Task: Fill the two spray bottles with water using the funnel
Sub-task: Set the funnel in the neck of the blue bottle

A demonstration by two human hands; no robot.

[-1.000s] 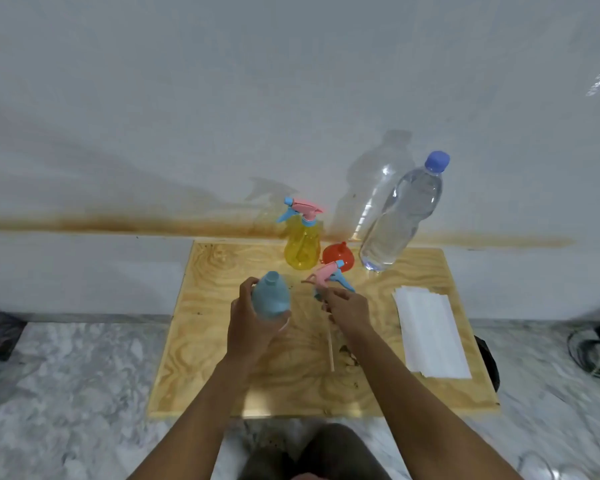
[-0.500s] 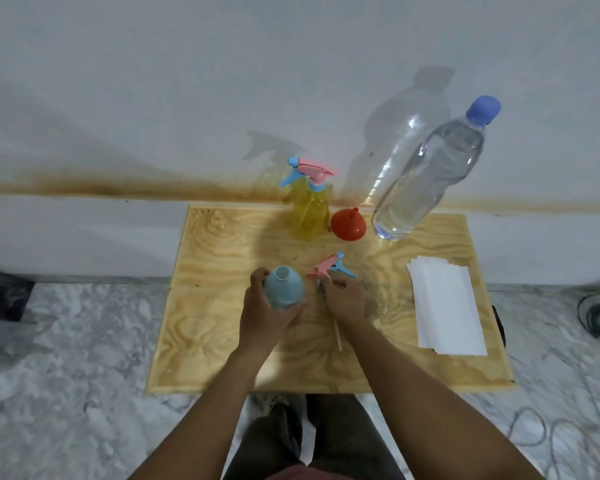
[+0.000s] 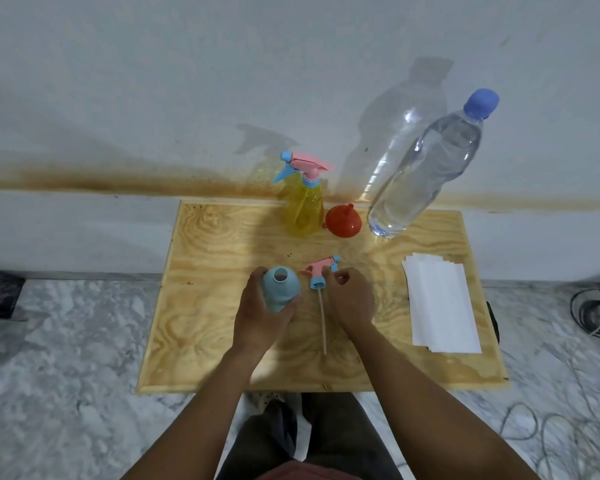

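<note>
While the blue bottle point(image 3: 280, 288) stands uncapped at the tabletop's point(image 3: 222, 341) middle, clasped by the left hand point(image 3: 262, 315), the right hand's point(image 3: 352, 299) grip looks loose beside the sprayer point(image 3: 319, 270); contact is unclear. Best steady the bottle, then fetch the funnel point(image 3: 343, 221) at 12 o'clock beside the water bottle point(image 3: 426, 171).

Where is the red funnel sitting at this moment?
In the head view, the red funnel sits upside down at the far edge of the wooden board, between the yellow spray bottle and the water bottle, untouched by either hand.
</note>
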